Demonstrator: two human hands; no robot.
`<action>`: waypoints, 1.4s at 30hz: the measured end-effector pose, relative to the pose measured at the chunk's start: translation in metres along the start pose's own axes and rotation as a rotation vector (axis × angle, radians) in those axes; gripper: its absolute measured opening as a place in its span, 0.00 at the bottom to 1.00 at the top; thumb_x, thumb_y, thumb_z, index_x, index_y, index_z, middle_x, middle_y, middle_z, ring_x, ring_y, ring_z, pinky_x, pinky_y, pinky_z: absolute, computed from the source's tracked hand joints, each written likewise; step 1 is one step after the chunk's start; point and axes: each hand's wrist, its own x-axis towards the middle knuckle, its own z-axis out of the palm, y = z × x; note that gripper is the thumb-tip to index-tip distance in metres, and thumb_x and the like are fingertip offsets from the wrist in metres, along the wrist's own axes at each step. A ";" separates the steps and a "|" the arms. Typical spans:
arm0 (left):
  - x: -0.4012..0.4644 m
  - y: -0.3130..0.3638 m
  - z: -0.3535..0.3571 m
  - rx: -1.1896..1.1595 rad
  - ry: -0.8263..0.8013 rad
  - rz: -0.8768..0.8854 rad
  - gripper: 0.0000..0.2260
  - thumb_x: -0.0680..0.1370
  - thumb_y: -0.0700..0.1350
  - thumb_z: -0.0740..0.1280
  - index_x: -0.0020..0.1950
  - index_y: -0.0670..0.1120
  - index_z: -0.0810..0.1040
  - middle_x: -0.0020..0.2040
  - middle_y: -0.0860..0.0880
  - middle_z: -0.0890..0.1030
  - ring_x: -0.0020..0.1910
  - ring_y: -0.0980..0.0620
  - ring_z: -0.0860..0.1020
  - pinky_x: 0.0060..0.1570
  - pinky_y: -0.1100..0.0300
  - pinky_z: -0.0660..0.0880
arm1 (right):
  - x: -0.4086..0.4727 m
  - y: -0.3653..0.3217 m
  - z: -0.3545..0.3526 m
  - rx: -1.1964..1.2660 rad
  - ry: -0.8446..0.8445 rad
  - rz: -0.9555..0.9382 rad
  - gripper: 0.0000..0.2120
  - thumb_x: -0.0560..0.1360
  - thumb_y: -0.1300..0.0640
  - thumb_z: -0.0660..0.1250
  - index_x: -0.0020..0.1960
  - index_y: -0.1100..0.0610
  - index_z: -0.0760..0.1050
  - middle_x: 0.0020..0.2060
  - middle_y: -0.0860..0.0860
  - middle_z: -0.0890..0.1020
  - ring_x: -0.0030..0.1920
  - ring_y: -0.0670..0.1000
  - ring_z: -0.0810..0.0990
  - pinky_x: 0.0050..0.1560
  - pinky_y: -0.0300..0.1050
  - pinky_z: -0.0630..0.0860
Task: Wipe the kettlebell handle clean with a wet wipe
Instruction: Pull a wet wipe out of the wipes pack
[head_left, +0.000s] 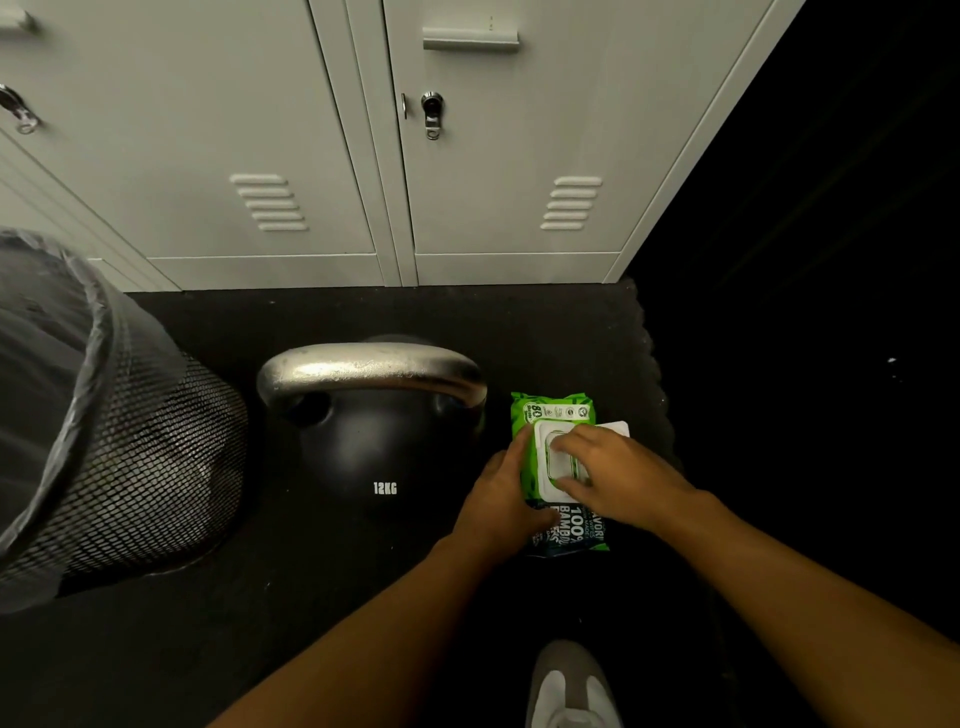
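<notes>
Your left hand (496, 499) rests against the near left edge of the green wet wipe pack (558, 415), which lies flat on the dark floor mat (363, 597) just to the right of the kettlebell (363, 447); the grip there is loose, thumb and fingers pressed along the pack's side to hold it steady. Your right hand (618, 478) lies on top of the pack, fingertips (563, 441) on the white dispenser lid (545, 457); whether that grip pinches a wipe you cannot tell, since the fingers cover the opening. The kettlebell stands upright, marked 12KG, its silver handle (371, 369) bare and untouched, well apart from both hands. A mesh waste bin (156, 467) with a dark liner sits to the left of the kettlebell. Grey lockers (467, 208) rise behind the mat. A pale shoe (569, 686) shows at the bottom edge.
</notes>
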 end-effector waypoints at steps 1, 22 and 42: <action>0.000 0.000 0.000 0.001 0.000 0.000 0.51 0.68 0.46 0.79 0.81 0.57 0.49 0.74 0.48 0.68 0.70 0.49 0.70 0.67 0.56 0.70 | 0.001 0.002 -0.001 -0.018 0.002 -0.006 0.21 0.78 0.47 0.69 0.69 0.52 0.74 0.63 0.49 0.77 0.63 0.51 0.75 0.59 0.52 0.77; 0.002 -0.003 0.000 -0.027 -0.010 -0.016 0.51 0.68 0.46 0.79 0.80 0.61 0.49 0.73 0.49 0.68 0.70 0.50 0.70 0.69 0.51 0.70 | 0.033 -0.003 -0.024 -0.014 0.323 0.069 0.04 0.80 0.53 0.65 0.47 0.52 0.73 0.31 0.49 0.77 0.33 0.53 0.79 0.33 0.47 0.74; 0.002 -0.003 0.002 -0.007 0.003 0.009 0.51 0.67 0.46 0.79 0.81 0.57 0.51 0.73 0.49 0.68 0.69 0.51 0.70 0.68 0.53 0.71 | 0.023 0.016 0.007 0.069 0.157 -0.056 0.06 0.75 0.51 0.74 0.51 0.52 0.84 0.57 0.46 0.73 0.59 0.47 0.70 0.61 0.43 0.73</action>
